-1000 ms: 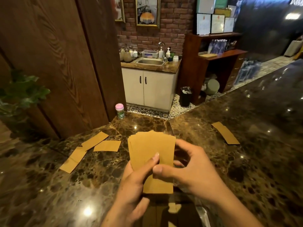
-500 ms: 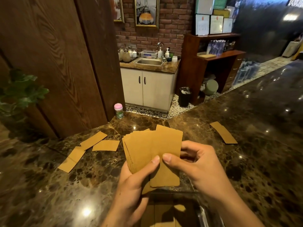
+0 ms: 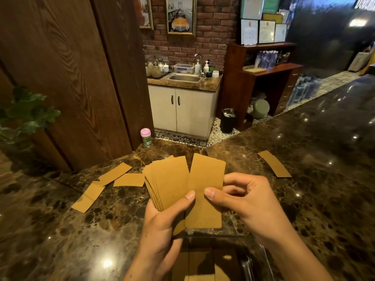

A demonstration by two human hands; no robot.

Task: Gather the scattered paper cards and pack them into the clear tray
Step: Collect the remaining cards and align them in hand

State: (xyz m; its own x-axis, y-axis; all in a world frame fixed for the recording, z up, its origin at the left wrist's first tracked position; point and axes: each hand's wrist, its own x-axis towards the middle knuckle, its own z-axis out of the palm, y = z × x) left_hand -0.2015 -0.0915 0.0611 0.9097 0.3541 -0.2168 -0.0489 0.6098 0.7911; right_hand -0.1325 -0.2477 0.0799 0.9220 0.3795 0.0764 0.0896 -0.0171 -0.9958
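Observation:
My left hand (image 3: 162,224) grips a fanned stack of brown paper cards (image 3: 170,179), thumb on the front. My right hand (image 3: 247,201) pinches a single brown card (image 3: 205,191) just right of the stack, its edge touching the fan. Three loose cards lie on the marble counter at the left: one (image 3: 114,173), one (image 3: 129,179) and one (image 3: 88,196). Another loose card (image 3: 274,163) lies at the right. The clear tray (image 3: 251,262) sits under my hands at the bottom edge, with brown cards inside, mostly hidden by my wrists.
A small pink-capped bottle (image 3: 146,137) stands at the counter's far corner beside a dark wooden pillar (image 3: 81,78). A green plant (image 3: 24,116) is at the left. The marble counter (image 3: 314,159) stretches away to the right. A sink cabinet (image 3: 182,110) stands beyond.
My right hand has slid one card out to the right of the stack, which has fanned wider. The loose cards on the counter have not moved.

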